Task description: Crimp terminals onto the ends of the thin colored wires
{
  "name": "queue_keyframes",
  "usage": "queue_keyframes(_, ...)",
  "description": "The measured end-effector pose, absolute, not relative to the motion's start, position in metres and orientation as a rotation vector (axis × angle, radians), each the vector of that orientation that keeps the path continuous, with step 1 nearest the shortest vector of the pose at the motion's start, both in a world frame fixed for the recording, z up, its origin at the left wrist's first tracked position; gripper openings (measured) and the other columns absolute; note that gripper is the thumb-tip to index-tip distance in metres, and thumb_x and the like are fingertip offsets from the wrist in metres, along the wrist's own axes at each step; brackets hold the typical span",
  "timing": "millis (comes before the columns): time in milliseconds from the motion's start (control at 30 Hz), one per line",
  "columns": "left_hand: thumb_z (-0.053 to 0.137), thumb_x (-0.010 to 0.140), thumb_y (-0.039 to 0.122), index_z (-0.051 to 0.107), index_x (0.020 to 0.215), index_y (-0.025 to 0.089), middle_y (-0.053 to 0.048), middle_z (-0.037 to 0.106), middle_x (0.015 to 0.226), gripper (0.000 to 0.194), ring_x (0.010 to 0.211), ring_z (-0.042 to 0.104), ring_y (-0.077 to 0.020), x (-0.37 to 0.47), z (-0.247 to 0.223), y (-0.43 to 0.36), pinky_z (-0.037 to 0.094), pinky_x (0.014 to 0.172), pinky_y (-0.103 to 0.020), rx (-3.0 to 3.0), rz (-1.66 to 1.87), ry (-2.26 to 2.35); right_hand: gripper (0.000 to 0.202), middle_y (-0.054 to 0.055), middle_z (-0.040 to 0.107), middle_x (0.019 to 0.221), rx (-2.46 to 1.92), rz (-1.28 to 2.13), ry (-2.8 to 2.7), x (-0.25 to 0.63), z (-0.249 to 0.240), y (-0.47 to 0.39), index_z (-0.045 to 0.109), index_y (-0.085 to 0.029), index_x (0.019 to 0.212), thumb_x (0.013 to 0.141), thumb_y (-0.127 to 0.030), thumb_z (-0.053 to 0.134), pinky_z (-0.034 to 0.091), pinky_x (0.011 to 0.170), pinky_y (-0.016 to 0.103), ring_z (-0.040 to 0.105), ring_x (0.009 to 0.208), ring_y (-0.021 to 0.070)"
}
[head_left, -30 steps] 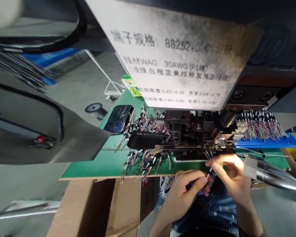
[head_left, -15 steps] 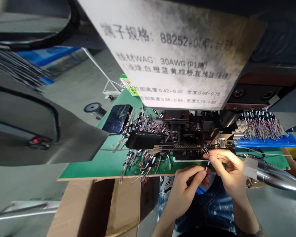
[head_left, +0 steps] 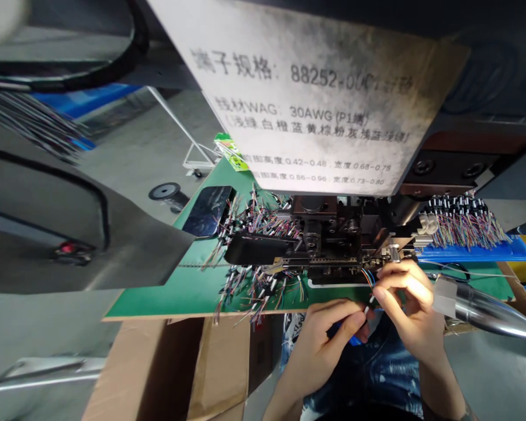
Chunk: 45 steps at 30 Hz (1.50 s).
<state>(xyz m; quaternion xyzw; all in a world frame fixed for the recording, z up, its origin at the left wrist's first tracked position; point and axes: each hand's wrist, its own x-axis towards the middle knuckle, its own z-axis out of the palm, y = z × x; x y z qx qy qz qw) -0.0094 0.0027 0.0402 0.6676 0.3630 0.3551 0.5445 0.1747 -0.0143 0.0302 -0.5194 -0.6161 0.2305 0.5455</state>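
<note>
My left hand (head_left: 333,330) pinches the dark and white sleeve of a small cable (head_left: 368,306) near the table's front edge. Thin orange and blue wires (head_left: 367,276) fan out from the cable's upper end, close to the metal front of a machine (head_left: 328,257). Beside them is my right hand (head_left: 409,304), its thumb and forefinger closed near the wires. What lies between those fingertips is too small to make out. A printed white sheet (head_left: 324,117) covers the upper front of the machine.
Bundles of multicoloured wires (head_left: 263,283) lie on the green table (head_left: 166,292), left of the machine. A black phone (head_left: 208,210) rests behind them. More wires (head_left: 464,225) fill a blue tray (head_left: 499,248) at right. A lamp (head_left: 486,310) points in beside my right hand.
The fingers of my right hand have shifted and curled slightly away from the wire ends, which now show more. My left hand has stayed nearly in place, still holding the cable.
</note>
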Motion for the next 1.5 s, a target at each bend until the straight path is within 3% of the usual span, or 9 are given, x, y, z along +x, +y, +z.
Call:
queue_keyframes(167,0.056,0.107,0.027,0.07,0.071,0.02,0.0,0.074,0.069,0.039,0.067,0.069,-0.0167,-0.007,0.035,0.004,0.049,0.069,-0.025,1.593,0.85,0.904,0.007,0.003,0.083,0.091,-1.252,0.691,-1.297,0.172,0.02,-0.019,0.081,-0.027,0.104,0.101,-0.025,0.075,0.061,0.067,0.03,0.077,0.078,0.0209)
queue_keyframes(300,0.056,0.107,0.029,0.071,0.072,0.02,-0.001,0.075,0.07,0.039,0.067,0.068,-0.0173,-0.002,0.03,0.003,0.05,0.07,-0.026,1.593,0.873,0.943,0.011,0.006,0.085,0.09,-1.357,0.757,-1.157,0.166,0.017,-0.021,0.085,-0.024,0.104,0.099,-0.031,0.078,0.06,0.061,0.03,0.079,0.079,0.0236)
queue_keyframes(500,0.053,0.108,0.031,0.07,0.072,0.02,-0.002,0.074,0.07,0.041,0.066,0.07,-0.0189,-0.001,0.027,0.003,0.051,0.069,-0.028,1.589,0.892,0.95,0.014,0.002,0.077,0.066,-1.347,0.797,-1.111,0.162,0.022,-0.017,0.085,-0.024,0.102,0.099,-0.036,0.079,0.05,0.05,0.027,0.075,0.061,0.0208)
queue_keyframes(667,0.053,0.108,0.03,0.07,0.072,0.02,-0.002,0.074,0.069,0.04,0.067,0.07,-0.0186,-0.002,0.026,0.004,0.051,0.068,-0.027,1.581,0.908,0.946,0.017,0.0,0.072,0.059,-1.346,0.833,-1.09,0.161,0.023,-0.016,0.085,-0.023,0.103,0.099,-0.039,0.079,0.053,0.048,0.027,0.071,0.054,0.0199)
queue_keyframes(933,0.053,0.109,0.028,0.07,0.074,0.02,-0.001,0.074,0.07,0.039,0.068,0.07,-0.018,-0.001,0.028,0.001,0.05,0.068,-0.026,1.633,0.922,0.967,0.017,0.005,0.078,0.076,-1.383,0.788,-1.123,0.161,0.024,-0.017,0.085,-0.024,0.103,0.099,-0.039,0.079,0.056,0.054,0.027,0.075,0.07,0.0218)
queue_keyframes(1067,0.053,0.11,0.03,0.07,0.074,0.02,-0.001,0.073,0.071,0.041,0.067,0.069,-0.0171,-0.008,0.033,0.001,0.049,0.067,-0.026,1.69,0.909,0.949,0.009,0.005,0.078,0.091,-1.344,0.584,-1.38,0.172,0.03,-0.015,0.084,-0.025,0.097,0.1,-0.028,0.076,0.055,0.058,0.03,0.066,0.064,0.0167)
queue_keyframes(1167,0.053,0.11,0.032,0.069,0.07,0.021,-0.001,0.074,0.069,0.044,0.068,0.07,-0.0174,-0.015,0.038,0.003,0.049,0.068,-0.026,1.722,0.844,0.89,0.011,0.006,0.079,0.103,-1.219,0.593,-1.548,0.18,0.034,-0.015,0.08,-0.025,0.089,0.098,-0.022,0.076,0.053,0.056,0.029,0.067,0.065,0.0158)
queue_keyframes(1333,0.055,0.109,0.027,0.072,0.074,0.021,-0.001,0.076,0.072,0.04,0.068,0.071,-0.0175,-0.015,0.036,0.005,0.051,0.068,-0.026,1.762,0.846,0.919,0.005,0.003,0.082,0.087,-1.214,0.836,-1.275,0.174,0.029,-0.021,0.08,-0.025,0.1,0.102,-0.026,0.075,0.053,0.055,0.029,0.07,0.063,0.0175)
queue_keyframes(1500,0.056,0.108,0.022,0.073,0.078,0.02,-0.001,0.075,0.071,0.035,0.066,0.071,-0.0175,-0.005,0.026,0.005,0.053,0.066,-0.025,1.77,0.981,0.955,0.011,0.003,0.087,0.096,-1.282,0.834,-1.121,0.165,0.022,-0.022,0.085,-0.027,0.108,0.1,-0.029,0.077,0.052,0.056,0.03,0.062,0.056,0.0149)
